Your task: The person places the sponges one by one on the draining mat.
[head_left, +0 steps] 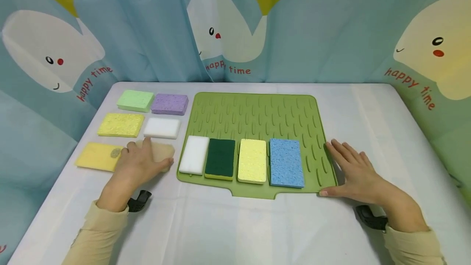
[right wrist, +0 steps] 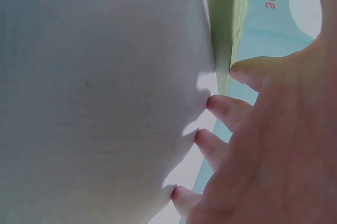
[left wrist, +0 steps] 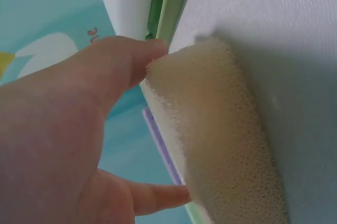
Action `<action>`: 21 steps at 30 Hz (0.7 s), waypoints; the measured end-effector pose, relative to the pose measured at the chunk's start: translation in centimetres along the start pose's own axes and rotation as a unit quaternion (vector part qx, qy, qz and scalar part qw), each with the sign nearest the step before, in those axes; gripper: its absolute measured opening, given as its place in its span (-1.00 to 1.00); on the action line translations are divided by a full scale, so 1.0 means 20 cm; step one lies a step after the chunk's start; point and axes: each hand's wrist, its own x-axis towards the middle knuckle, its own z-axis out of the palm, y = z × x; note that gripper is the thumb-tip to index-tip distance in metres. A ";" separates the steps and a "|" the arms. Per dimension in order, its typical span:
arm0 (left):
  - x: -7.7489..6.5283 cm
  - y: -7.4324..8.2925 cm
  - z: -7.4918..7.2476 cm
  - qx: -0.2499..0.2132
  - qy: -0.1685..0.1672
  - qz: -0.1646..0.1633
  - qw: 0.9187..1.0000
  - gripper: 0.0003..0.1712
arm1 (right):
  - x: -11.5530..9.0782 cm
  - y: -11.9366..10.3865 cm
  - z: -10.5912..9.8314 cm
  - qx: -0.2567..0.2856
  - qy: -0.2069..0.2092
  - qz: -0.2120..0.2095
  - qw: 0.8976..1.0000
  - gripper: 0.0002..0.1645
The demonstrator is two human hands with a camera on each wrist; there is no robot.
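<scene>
My left hand (head_left: pixel 133 167) grips a beige porous sponge (head_left: pixel 163 151) on the table, left of the green ridged mat (head_left: pixel 254 114). The left wrist view shows the thumb at one end of this sponge (left wrist: pixel 216 124) and a finger against its side; the other fingers are hidden. Along the mat's near side stand a white sponge (head_left: pixel 194 154), a dark green scouring sponge (head_left: pixel 220 159), a pale yellow sponge (head_left: pixel 252 161) and a blue sponge (head_left: pixel 286 162), side by side. With fingers spread, my right hand (head_left: pixel 357 181) touches the mat's right edge and the table.
Left of the mat lie a light green sponge (head_left: pixel 135 100), a purple sponge (head_left: pixel 169 104), a speckled yellow sponge (head_left: pixel 121 124), another white sponge (head_left: pixel 162 128) and a yellow sponge with a round mark (head_left: pixel 93 156). A blue whale-print curtain (head_left: pixel 331 32) hangs behind the white table (head_left: pixel 228 232).
</scene>
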 end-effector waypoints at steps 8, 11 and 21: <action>-0.03 -0.02 -0.05 -0.014 -0.001 0.002 1.000 0.15 | 0.00 -0.02 0.00 -0.014 0.002 0.007 1.000 0.59; -0.05 -0.02 -0.08 -0.013 0.014 0.013 1.000 0.12 | 0.00 -0.02 0.00 -0.014 -0.002 0.012 1.000 0.61; -0.04 -0.01 -0.13 -0.026 0.050 0.058 0.997 -0.02 | 0.00 -0.02 -0.01 -0.008 -0.009 0.017 1.000 0.60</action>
